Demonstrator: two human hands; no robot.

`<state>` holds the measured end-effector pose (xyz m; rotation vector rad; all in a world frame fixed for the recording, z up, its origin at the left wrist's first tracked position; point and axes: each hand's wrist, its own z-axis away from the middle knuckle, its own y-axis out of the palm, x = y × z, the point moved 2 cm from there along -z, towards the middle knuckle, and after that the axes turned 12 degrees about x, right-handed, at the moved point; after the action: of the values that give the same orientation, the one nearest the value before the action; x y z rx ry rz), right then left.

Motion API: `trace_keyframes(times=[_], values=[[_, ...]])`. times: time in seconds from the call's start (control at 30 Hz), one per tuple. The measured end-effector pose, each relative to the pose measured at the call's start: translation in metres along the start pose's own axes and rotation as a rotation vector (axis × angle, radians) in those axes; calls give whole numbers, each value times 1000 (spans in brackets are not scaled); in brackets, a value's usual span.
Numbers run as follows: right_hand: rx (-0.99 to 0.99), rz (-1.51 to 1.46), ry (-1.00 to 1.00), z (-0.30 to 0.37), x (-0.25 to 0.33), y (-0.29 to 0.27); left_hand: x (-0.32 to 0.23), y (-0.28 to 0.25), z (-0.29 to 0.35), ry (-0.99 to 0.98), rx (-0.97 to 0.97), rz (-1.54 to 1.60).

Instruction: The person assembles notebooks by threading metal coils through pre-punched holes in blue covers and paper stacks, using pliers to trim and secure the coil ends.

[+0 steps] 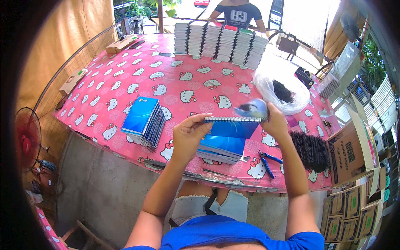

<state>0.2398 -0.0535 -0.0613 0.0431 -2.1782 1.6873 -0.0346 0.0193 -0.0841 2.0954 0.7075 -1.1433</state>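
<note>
My left hand (189, 135) pinches the left end of a blue spiral notebook (237, 128), whose coil runs along its upper edge. At the coil's right end is my right hand (276, 121), closed round a blurred grey-blue object (252, 109) whose kind I cannot make out. Whether those right fingers also touch the notebook is hidden. Below the held notebook lies a stack of blue-covered books (225, 146). To the left stands a pile of blue spiral notebooks (141, 114). Blue-handled pliers (266, 164) rest right of the stack.
Black plastic coils (310, 150) lie at the right, beside an open carton (352, 146). Behind my right hand is a clear bag (261, 85) with black coils. Tall notebook stacks (221, 43) line the far edge, before another person (239, 16). A fan (27, 143) stands left.
</note>
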Motion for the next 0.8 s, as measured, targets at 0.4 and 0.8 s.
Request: trace_keyframes(times=[0.4, 0.8], values=[[45, 241, 239, 177, -37, 78, -51, 37, 22, 667, 420, -884], [-94, -411, -269, 169, 90, -7, -13, 53, 53, 411, 172, -664]])
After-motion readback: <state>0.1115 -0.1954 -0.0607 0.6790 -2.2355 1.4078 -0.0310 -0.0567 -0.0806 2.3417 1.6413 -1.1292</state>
